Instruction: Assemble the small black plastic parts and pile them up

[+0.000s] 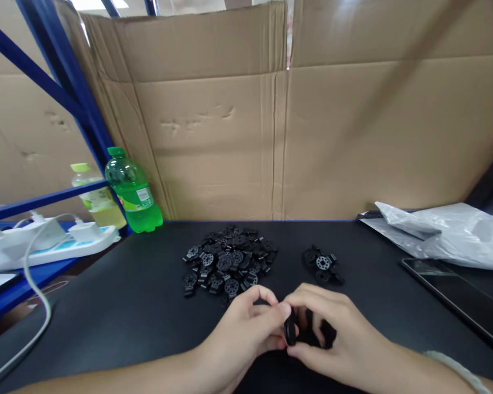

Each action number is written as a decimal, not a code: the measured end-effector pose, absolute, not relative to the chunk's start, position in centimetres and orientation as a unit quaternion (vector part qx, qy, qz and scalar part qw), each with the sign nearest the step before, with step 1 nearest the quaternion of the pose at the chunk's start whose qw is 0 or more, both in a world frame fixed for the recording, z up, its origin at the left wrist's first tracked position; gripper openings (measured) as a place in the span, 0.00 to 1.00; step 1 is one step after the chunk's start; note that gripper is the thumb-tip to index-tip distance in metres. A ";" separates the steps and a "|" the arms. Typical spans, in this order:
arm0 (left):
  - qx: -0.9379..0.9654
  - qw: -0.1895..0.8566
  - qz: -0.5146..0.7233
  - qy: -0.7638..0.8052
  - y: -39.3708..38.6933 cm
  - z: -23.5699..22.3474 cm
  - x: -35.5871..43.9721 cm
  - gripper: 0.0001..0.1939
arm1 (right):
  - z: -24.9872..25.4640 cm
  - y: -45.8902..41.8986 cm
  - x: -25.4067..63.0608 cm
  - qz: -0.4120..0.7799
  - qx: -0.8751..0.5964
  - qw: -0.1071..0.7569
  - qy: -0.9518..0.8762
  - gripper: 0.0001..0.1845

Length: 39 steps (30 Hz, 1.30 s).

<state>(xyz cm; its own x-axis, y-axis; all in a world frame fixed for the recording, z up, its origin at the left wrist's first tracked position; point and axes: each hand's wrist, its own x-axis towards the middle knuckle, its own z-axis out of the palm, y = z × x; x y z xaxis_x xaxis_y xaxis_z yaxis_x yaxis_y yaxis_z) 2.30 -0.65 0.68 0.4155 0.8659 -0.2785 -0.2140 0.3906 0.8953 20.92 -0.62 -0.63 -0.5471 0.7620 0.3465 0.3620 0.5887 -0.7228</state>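
Observation:
Between my two hands, low in the middle of the view, is a small black plastic part, seen edge-on. My left hand pinches it from the left with thumb and fingertips. Thumb and index finger of my right hand grip the same part from the other side, and more dark shapes show under the curled fingers. Just beyond my hands lies a heap of black plastic parts with round, holed discs. A smaller group of similar parts sits to the right of the heap.
On the right lie a black tablet-like device and crumpled clear plastic bags. At the left stand a green soda bottle, a bottle of yellowish drink and a white power strip with a cable. Cardboard walls the back.

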 end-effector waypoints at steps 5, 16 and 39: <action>0.498 0.665 0.387 0.400 -0.3 0.1 1.8 0.23 | -1.1 -0.5 20.2 0.428 -0.405 0.348 -0.729 0.03; 0.694 0.520 0.423 0.264 -0.1 0.4 0.8 0.16 | -1.4 0.0 20.4 0.691 -0.330 0.267 -0.585 0.18; 0.743 0.449 0.425 0.255 0.0 0.5 0.4 0.19 | 2.1 -0.5 20.8 0.651 -0.290 0.179 -0.679 0.10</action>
<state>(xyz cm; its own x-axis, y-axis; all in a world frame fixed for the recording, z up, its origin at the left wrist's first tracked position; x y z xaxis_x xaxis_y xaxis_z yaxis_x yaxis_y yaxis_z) 0.43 -0.02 0.49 0.5078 0.7612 0.4034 -0.0029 -0.4668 0.8844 20.78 -0.53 2.09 -0.7679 0.6265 -0.1339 0.1599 -0.0149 -0.9870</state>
